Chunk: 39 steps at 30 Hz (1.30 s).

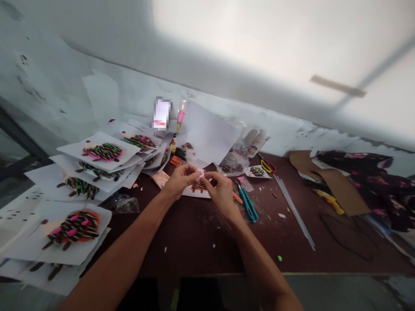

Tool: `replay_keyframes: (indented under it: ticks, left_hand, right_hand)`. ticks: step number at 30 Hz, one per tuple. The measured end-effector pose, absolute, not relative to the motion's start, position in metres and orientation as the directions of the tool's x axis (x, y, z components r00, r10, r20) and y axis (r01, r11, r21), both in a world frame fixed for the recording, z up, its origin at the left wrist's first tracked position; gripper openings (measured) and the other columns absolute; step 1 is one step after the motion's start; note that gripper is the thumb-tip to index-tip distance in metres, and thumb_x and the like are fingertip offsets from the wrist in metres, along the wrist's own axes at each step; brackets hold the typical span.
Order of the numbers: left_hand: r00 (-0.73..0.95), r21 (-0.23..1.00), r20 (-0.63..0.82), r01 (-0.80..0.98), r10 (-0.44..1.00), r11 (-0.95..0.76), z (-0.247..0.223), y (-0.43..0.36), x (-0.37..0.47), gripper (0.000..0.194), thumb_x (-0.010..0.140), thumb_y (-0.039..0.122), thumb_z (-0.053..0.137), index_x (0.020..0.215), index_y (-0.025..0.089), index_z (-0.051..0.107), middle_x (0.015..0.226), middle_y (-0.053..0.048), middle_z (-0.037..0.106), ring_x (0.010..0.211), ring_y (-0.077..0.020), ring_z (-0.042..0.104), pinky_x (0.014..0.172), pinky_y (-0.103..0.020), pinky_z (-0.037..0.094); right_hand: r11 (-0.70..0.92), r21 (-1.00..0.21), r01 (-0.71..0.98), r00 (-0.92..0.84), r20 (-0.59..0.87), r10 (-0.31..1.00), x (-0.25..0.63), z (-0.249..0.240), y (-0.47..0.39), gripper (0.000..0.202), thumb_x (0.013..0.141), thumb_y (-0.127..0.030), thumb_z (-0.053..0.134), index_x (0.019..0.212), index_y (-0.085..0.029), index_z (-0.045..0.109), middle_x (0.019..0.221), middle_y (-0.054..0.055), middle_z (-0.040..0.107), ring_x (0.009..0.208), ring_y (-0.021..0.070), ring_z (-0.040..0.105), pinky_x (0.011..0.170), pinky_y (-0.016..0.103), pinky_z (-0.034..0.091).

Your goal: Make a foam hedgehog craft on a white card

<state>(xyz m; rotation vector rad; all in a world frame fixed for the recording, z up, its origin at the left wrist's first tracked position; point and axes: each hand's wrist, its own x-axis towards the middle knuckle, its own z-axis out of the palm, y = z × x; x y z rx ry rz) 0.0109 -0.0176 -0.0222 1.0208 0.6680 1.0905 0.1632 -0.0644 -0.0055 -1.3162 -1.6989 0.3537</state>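
Observation:
Near the middle of the dark table, my left hand (182,180) and my right hand (221,189) meet fingertip to fingertip. Between them is a small pink piece (200,173), pinched by the fingers of both hands; its exact shape is too small to tell. Just below the hands lies a white sheet (197,193) bearing an orange and brown striped figure, partly covered by my fingers. A peach-coloured packet (160,179) is beside my left wrist. Teal-handled tools (248,202) lie to the right of my right hand.
Stacked sheets with striped hedgehog figures (73,226) fill the left side. Yellow and red scissors (267,166), clear strips (295,211), a yellow glue gun or cutter (330,201) and brown card (345,192) lie right. A phone (162,114) and plastic bags (234,160) stand behind.

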Motion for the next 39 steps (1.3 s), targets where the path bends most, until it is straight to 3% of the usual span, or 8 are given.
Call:
replay_keyframes:
  ticks: [6, 10, 22, 26, 30, 35, 37, 39]
  left_hand:
    - [0.304, 0.894, 0.015, -0.430, 0.952, 0.123, -0.021, -0.018, 0.014, 0.049, 0.058, 0.043, 0.093, 0.084, 0.014, 0.062, 0.065, 0.001, 0.066, 0.053, -0.0097, 0.060, 0.050, -0.021, 0.050]
    - [0.392, 0.903, 0.033, -0.406, 0.919, 0.141, -0.020, -0.019, 0.014, 0.051, 0.064, 0.049, 0.089, 0.094, 0.013, 0.067, 0.068, 0.000, 0.066, 0.055, -0.0107, 0.061, 0.048, -0.021, 0.049]
    - [0.409, 0.940, 0.055, -0.330, 0.911, 0.091, -0.026, -0.016, 0.011, 0.043, 0.069, 0.043, 0.086, 0.085, 0.015, 0.058, 0.065, -0.002, 0.068, 0.052, -0.0135, 0.064, 0.045, -0.022, 0.048]
    - [0.418, 0.947, 0.045, -0.306, 0.907, 0.094, -0.020, -0.019, 0.011, 0.034, 0.070, 0.032, 0.082, 0.085, 0.015, 0.058, 0.058, 0.002, 0.064, 0.047, -0.0113, 0.059, 0.046, -0.022, 0.046]
    - [0.398, 0.921, 0.001, -0.359, 0.917, 0.154, -0.012, -0.019, 0.009, 0.026, 0.070, 0.023, 0.074, 0.092, 0.014, 0.064, 0.057, 0.003, 0.061, 0.045, -0.0111, 0.056, 0.046, -0.023, 0.047]
    - [0.378, 0.825, -0.062, -0.502, 0.924, 0.261, -0.008, -0.014, 0.003, 0.016, 0.067, 0.019, 0.066, 0.081, 0.013, 0.065, 0.072, -0.003, 0.066, 0.056, -0.0135, 0.064, 0.056, -0.028, 0.055]
    - [0.404, 0.804, -0.068, -0.519, 0.912, 0.289, -0.007, -0.014, 0.003, 0.013, 0.070, 0.026, 0.065, 0.073, 0.014, 0.063, 0.067, -0.002, 0.064, 0.051, -0.0124, 0.059, 0.047, -0.025, 0.049]
    - [0.434, 0.814, -0.078, -0.492, 0.897, 0.309, -0.005, -0.016, 0.003, 0.023, 0.075, 0.037, 0.067, 0.071, 0.015, 0.063, 0.057, 0.001, 0.056, 0.041, -0.0090, 0.048, 0.037, -0.021, 0.037]
  right_hand:
    - [0.378, -0.702, 0.603, -0.010, 0.468, 0.884, 0.161, -0.004, -0.066, 0.021, 0.091, -0.030, 0.060, 0.076, -0.019, 0.071, 0.069, 0.001, 0.071, 0.057, 0.0134, 0.058, 0.057, 0.024, 0.044]
    - [0.358, -0.694, 0.624, 0.023, 0.475, 0.880, 0.161, -0.006, -0.065, 0.018, 0.089, -0.028, 0.060, 0.076, -0.019, 0.069, 0.070, 0.001, 0.070, 0.058, 0.0127, 0.057, 0.058, 0.024, 0.043]
    - [0.422, -0.571, 0.704, -0.059, 0.545, 0.836, 0.165, -0.011, -0.064, 0.019, 0.092, -0.028, 0.058, 0.093, -0.020, 0.076, 0.086, 0.005, 0.076, 0.067, 0.0158, 0.063, 0.067, 0.027, 0.048]
    - [0.420, -0.529, 0.738, -0.079, 0.550, 0.831, 0.163, -0.010, -0.066, 0.018, 0.089, -0.024, 0.057, 0.085, -0.021, 0.074, 0.079, 0.004, 0.073, 0.066, 0.0155, 0.062, 0.065, 0.026, 0.045]
    - [0.320, -0.661, 0.679, 0.097, 0.512, 0.853, 0.168, -0.008, -0.062, 0.016, 0.086, -0.027, 0.056, 0.076, -0.021, 0.067, 0.067, -0.001, 0.065, 0.059, 0.0137, 0.055, 0.061, 0.025, 0.043]
    - [0.287, -0.873, 0.394, 0.233, 0.397, 0.888, 0.177, -0.007, -0.053, 0.024, 0.086, -0.036, 0.057, 0.100, -0.020, 0.068, 0.081, 0.001, 0.068, 0.065, 0.0146, 0.057, 0.059, 0.026, 0.045]
    - [0.312, -0.886, 0.344, 0.190, 0.392, 0.900, 0.176, -0.008, -0.052, 0.026, 0.084, -0.035, 0.060, 0.105, -0.020, 0.067, 0.086, 0.002, 0.068, 0.070, 0.0152, 0.059, 0.064, 0.027, 0.048]
    - [0.346, -0.885, 0.312, 0.144, 0.404, 0.903, 0.173, -0.007, -0.054, 0.025, 0.084, -0.033, 0.063, 0.106, -0.021, 0.065, 0.088, 0.002, 0.067, 0.077, 0.0163, 0.062, 0.071, 0.028, 0.051]
